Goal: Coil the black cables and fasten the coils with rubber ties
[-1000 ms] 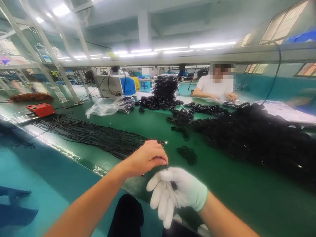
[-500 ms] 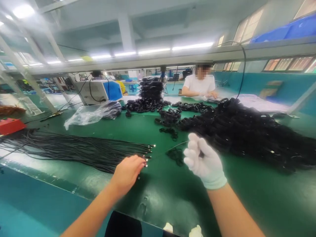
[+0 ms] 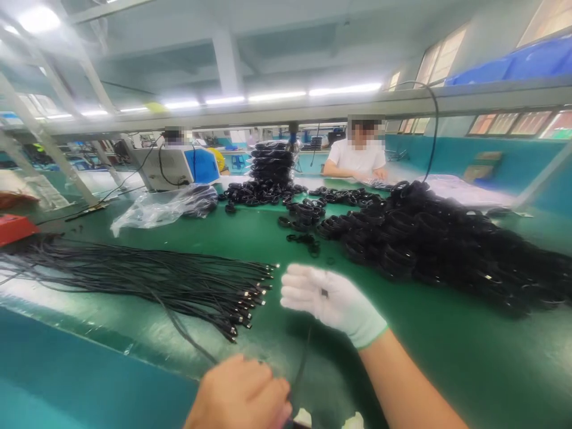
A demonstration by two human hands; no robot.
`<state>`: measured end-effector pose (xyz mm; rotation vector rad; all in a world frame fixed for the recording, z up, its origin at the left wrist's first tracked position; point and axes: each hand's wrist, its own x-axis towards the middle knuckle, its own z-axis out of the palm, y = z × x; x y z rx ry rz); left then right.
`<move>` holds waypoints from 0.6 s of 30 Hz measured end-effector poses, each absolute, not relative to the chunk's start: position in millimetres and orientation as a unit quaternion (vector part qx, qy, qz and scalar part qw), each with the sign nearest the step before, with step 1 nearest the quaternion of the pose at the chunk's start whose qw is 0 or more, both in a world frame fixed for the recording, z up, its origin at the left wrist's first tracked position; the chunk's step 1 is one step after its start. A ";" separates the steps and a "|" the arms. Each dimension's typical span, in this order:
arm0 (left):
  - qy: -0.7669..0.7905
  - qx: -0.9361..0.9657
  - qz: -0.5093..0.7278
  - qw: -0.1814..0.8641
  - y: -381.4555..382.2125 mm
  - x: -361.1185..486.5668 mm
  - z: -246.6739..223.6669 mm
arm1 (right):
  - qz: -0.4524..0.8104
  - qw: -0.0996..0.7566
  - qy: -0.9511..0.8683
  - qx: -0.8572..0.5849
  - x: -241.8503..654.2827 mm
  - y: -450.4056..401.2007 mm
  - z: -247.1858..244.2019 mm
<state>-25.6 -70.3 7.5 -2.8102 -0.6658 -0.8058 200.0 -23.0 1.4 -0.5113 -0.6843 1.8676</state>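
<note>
My bare left hand [image 3: 241,390] is closed around a black cable [image 3: 179,325] near the front edge of the green tabletop. That cable runs back to the left, over a spread bundle of black cables [image 3: 147,274] with small metal plugs at their right ends. Another blurred dark strand rises from beside this hand toward my right one. In a white glove, my right hand [image 3: 324,298] hovers right of the plugs, its fingers stretched out to the left. A small dark spot shows on the glove; I cannot tell what it is.
A large heap of coiled black cables [image 3: 415,232] covers the right of the table. Behind are smaller coils, a stack of packed bundles [image 3: 271,164], a clear plastic bag [image 3: 156,208] and a blue-and-white machine [image 3: 179,165]. A red block [image 3: 15,229] lies far left. Another person [image 3: 357,158] sits opposite.
My left hand moved from the plug ends down toward the front edge, drawing a cable along. My right hand shifted left, and its curled fingers straightened.
</note>
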 end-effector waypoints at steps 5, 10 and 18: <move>-0.350 -0.895 -0.259 -0.092 -22.5 -20.8 66.8 | 0.855 0.345 -0.365 -0.128 171.9 -40.5 -7.2; -0.385 -0.866 -0.253 -0.194 4.6 -2.3 69.4 | 0.871 0.323 -0.357 -0.096 159.4 -49.6 -8.8; -0.419 -0.869 -0.164 -0.205 30.0 -13.8 1.0 | 0.856 0.436 -0.273 -0.046 166.6 -43.0 3.2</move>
